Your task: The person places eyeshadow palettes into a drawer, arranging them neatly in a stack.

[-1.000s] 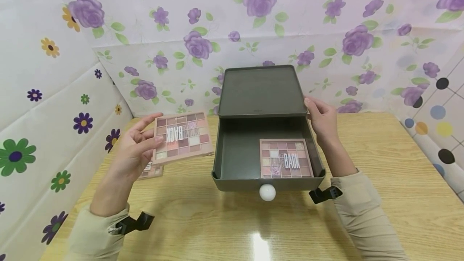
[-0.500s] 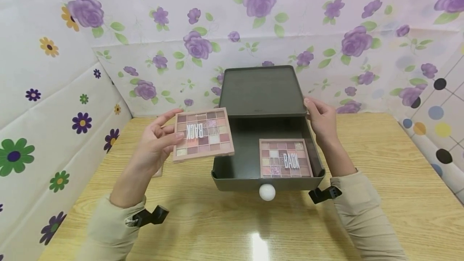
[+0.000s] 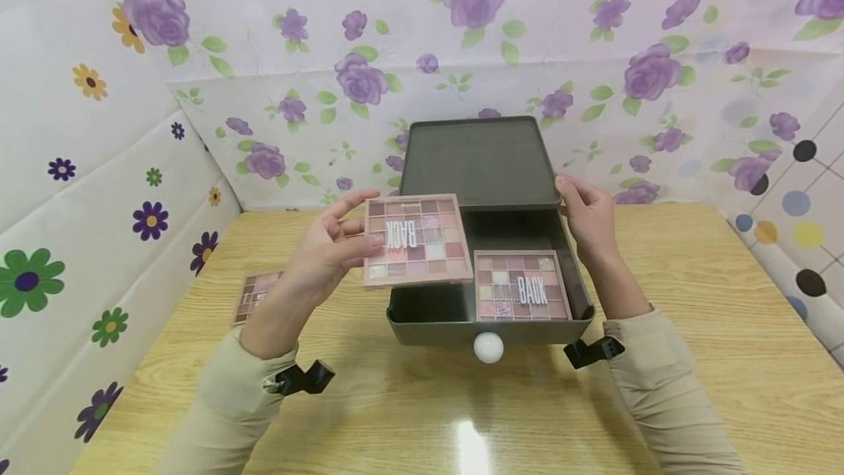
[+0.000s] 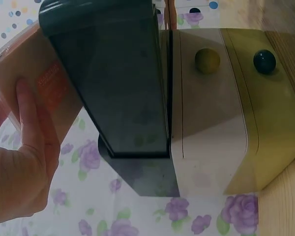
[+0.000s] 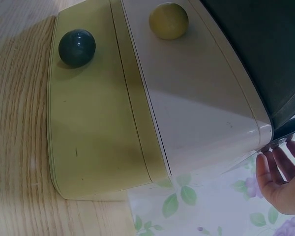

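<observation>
In the head view my left hand (image 3: 323,255) holds an eyeshadow palette (image 3: 422,240) by its left side, thumb on the clear lid and fingers beneath. The palette overlaps the left part of a pulled-out dark green drawer (image 3: 428,334) with a white knob (image 3: 489,347). A second palette (image 3: 521,288) lies flat in the drawer's right side. My right hand (image 3: 590,218) grips the right edge of the drawer cabinet (image 3: 478,160) near its top. The left wrist view shows fingers (image 4: 32,118) under the palette's pink back (image 4: 34,64).
Another palette (image 3: 253,295) lies on the wooden table (image 3: 369,402) at the left, partly behind my left forearm. Below the green drawer are a white drawer (image 5: 201,98) with a yellow knob and a yellow drawer (image 5: 93,123) with a dark knob. Flowered sheeting (image 3: 297,6) hangs behind.
My left hand has carried the palette rightward, from beside the cabinet to above the drawer's left part. The palette on the table shows more now. My right hand stays put.
</observation>
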### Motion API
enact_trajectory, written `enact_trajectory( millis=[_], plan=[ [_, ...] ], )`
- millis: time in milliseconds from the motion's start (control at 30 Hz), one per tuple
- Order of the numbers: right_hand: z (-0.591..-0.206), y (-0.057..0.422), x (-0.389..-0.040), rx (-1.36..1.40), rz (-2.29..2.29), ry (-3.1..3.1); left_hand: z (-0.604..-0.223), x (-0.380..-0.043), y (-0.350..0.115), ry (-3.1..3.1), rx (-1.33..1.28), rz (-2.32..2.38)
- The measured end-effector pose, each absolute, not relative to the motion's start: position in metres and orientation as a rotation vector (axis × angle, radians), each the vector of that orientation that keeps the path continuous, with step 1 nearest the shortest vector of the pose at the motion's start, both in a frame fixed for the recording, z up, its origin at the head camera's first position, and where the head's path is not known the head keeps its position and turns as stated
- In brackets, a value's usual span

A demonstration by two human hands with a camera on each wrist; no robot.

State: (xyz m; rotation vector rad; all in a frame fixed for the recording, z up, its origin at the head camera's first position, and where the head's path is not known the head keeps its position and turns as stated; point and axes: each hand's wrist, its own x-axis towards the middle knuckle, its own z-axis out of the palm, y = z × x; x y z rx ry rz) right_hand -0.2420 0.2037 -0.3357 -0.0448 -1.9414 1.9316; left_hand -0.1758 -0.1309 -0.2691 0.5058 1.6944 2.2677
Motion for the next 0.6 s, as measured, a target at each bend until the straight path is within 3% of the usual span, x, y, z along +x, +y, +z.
enact_trajectory(
  millis=[600],
  plan=[
    [-0.337,0.204,-0.243,-0.039,1.992,-1.864,-0.268,-0.183,-0.087,1.891,0.511,1.978]
  ],
)
